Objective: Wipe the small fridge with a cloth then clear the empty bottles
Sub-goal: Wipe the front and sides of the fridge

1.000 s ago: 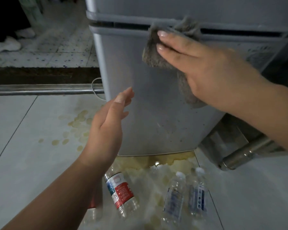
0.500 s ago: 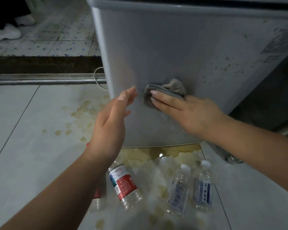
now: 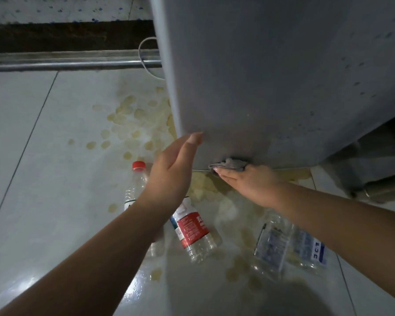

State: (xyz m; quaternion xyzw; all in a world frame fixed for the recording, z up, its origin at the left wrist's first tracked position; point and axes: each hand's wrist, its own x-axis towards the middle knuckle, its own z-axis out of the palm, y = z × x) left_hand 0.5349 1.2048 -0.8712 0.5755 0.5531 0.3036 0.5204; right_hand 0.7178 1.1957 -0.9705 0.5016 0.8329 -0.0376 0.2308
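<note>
1. We see the right hand (image 3: 251, 185) pressing a grey cloth (image 3: 232, 164) flat against the bottom edge of the small grey fridge (image 3: 271, 76), fingers straight and together, the cloth bunched just above the fingertips where the fridge front meets the floor.
2. The left hand (image 3: 172, 176) is open and holds nothing; its fingers are extended and close together, their tips just at the fridge's lower left corner, though we cannot tell whether they touch it.
3. Four clear plastic bottles lie on the white tiled floor (image 3: 32, 156) in front of the fridge: a red-capped bottle (image 3: 136, 179) partly under the left wrist, a red-labelled bottle (image 3: 193, 229) between the two forearms, and two blue-labelled bottles (image 3: 287, 245) side by side, their tops hidden by the right forearm.
4. Yellowish stains (image 3: 132, 124) spread over the tiles from the fridge's left edge and base out among the bottles.
5. To the left the tiles lie open as far as a metal door track (image 3: 66, 62), with a thin white cord (image 3: 144, 53) looping out from behind the fridge's left edge.
6. To the right the fridge stands close to a metal fitting (image 3: 383, 190), leaving only a dark, narrow gap.
</note>
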